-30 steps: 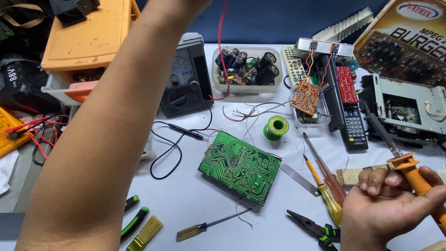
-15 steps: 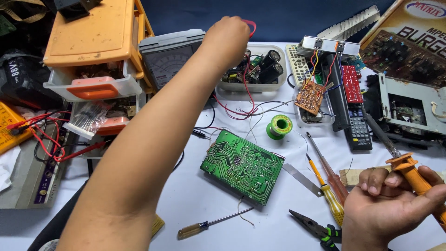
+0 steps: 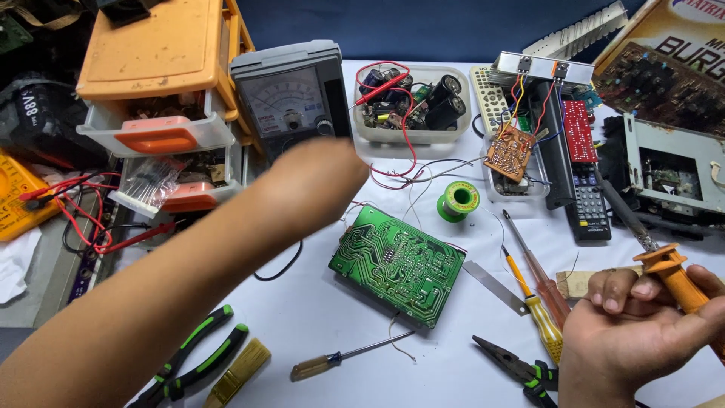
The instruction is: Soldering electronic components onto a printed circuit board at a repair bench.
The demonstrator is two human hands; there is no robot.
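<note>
Head view: your left hand (image 3: 317, 177) has come back from the clear parts tub (image 3: 411, 106) and now blurs just above the green circuit board (image 3: 396, 264); its fingers I cannot tell. Your right hand (image 3: 634, 332) is closed around the orange-handled soldering iron (image 3: 672, 276), same as before.

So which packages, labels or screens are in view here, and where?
Cardboard box: top right corner, tan with a red and white label.
Analog meter: top centre, grey case, pale dial window.
Yellow meter: left edge, partly cut off.
Plastic bag: beside the orange drawers, clear.
</note>
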